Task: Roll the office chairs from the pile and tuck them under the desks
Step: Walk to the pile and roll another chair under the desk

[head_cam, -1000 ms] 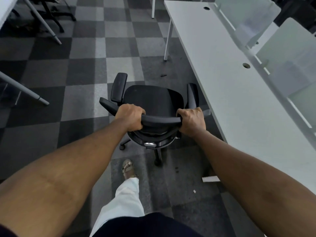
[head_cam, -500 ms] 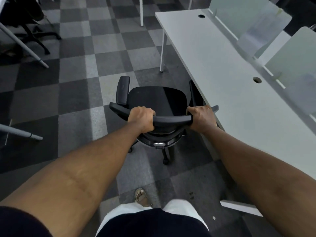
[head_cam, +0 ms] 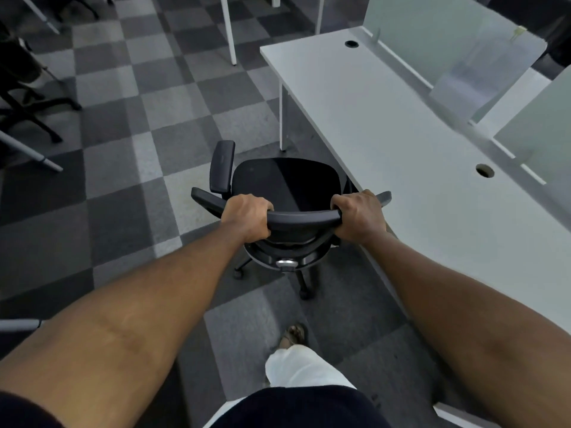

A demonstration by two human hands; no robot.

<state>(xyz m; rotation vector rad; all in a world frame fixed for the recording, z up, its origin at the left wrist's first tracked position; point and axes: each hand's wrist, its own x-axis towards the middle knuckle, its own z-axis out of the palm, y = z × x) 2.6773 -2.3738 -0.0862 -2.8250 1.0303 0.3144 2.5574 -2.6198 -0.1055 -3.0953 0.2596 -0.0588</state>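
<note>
Both hands are wrapped on the chair. Our left hand [head_cam: 247,216] has its fingers curled over the top rail [head_cam: 304,217] of the backrest near the rail's 9 o'clock end. Our right hand [head_cam: 358,216] grips the same rail near its 3 o'clock end, closed tight, knuckles up. We judge the wide two-handed hold is for steering, since pushing from the backrest lets the castors [head_cam: 304,293] roll and the seat [head_cam: 287,183] lead.

The chair [head_cam: 278,257] sits at 12 o'clock right in front of us, out on the checkered carpet [head_cam: 139,118] and not tucked yet. The white desk [head_cam: 401,149] runs from 1 to 4 o'clock, its long edge just beside the chair's right side. A desk leg [head_cam: 281,115] stands at 12 beyond the seat. The chair likely needs a turn toward 3 o'clock to go under.

The left armrest [head_cam: 222,166] shows clearly. The right one is mostly hidden behind our right hand and the desk edge, and we can't tell if the rail tip touches the desk. The underside of the desk isn't visible. Only two castors are seen. Fingertips are hidden under the rail.

Frosted divider panels [head_cam: 448,47] at 1 to 2 o'clock are blurry. A cable hole [head_cam: 484,171] sits at 2. Other chairs [head_cam: 18,97] at 10 o'clock are cut off by the frame. One foot [head_cam: 292,333] is at 6.
</note>
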